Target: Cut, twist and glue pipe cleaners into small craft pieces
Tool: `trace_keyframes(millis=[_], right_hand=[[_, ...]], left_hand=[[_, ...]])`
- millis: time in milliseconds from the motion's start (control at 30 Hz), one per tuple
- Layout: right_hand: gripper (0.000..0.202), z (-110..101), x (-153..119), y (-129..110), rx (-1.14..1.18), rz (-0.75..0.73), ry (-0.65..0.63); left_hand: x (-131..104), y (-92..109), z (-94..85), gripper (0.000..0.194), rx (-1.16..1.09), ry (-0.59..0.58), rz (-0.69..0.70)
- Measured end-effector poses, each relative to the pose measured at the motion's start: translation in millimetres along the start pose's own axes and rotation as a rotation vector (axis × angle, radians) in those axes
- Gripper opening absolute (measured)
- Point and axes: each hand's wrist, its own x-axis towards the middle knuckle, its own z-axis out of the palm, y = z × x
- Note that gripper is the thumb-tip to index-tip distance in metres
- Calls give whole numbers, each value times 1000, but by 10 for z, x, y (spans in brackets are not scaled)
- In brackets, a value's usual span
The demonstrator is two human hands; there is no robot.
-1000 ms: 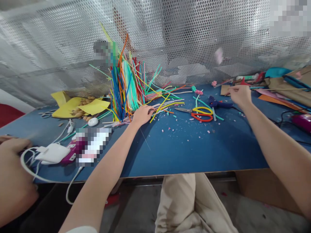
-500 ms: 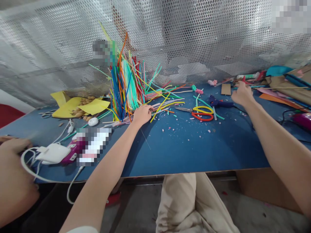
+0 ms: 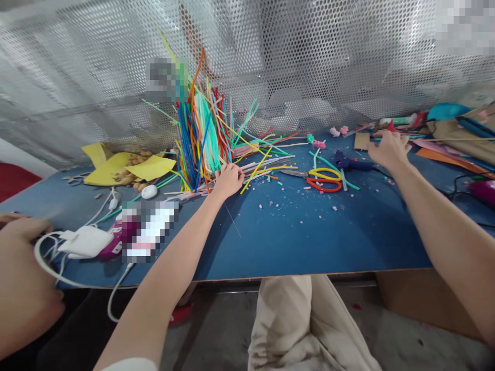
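My left hand (image 3: 229, 179) rests on the table at the base of the upright bundle of coloured pipe cleaners (image 3: 209, 136). Its fingers are curled down and pressed together beside loose pink and lilac stems; what they hold, if anything, is hidden. Farther right, my right hand (image 3: 390, 150) reaches over craft supplies at the back, palm down, its fingers apart. A small red pointed thing (image 3: 391, 125) shows just beyond those fingers. A small cardboard piece (image 3: 362, 141) lies left of this hand, and a dark blue glue gun (image 3: 350, 163) lies nearer the middle.
Scissors with yellow and red handles (image 3: 325, 180) lie among pipe cleaner scraps. Left are a phone (image 3: 152, 229), a white charger (image 3: 87, 241), a purple power strip (image 3: 118, 239) and yellow sheets (image 3: 116, 167). Another person's hand (image 3: 27, 278) is at the left edge. Perforated metal (image 3: 309, 62) stands behind.
My right hand's fingers have spread over the supplies, and its wrist has shifted slightly. My left hand stays by the bundle, its fingers a little more curled. The view has shifted slightly.
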Motion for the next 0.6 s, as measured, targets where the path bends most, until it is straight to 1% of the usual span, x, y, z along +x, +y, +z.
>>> trace_keyframes(millis=[133, 200, 267, 367, 467, 533, 600], right_hand=[[49, 47, 29, 16, 11, -12, -7], [45, 74, 27, 7, 31, -37, -4], [38, 90, 5, -25, 57, -84, 6], [32, 79, -50, -113, 86, -175, 35], [30, 29, -112, -226, 103, -252, 56], [28, -13, -159, -305, 104, -287, 68], [25, -51, -217, -382, 101, -324, 82]], left_hand=[[13, -34, 4, 17, -12, -34, 17], [14, -39, 12, 16, -26, -52, 13], [11, -30, 21, 16, -32, -46, 13], [2, -2, 28, 16, -23, -17, 5], [-2, 23, 6, 16, -28, 25, -21], [-6, 40, -31, 15, -36, 77, -26], [-17, 67, -83, 14, -43, 142, 5]])
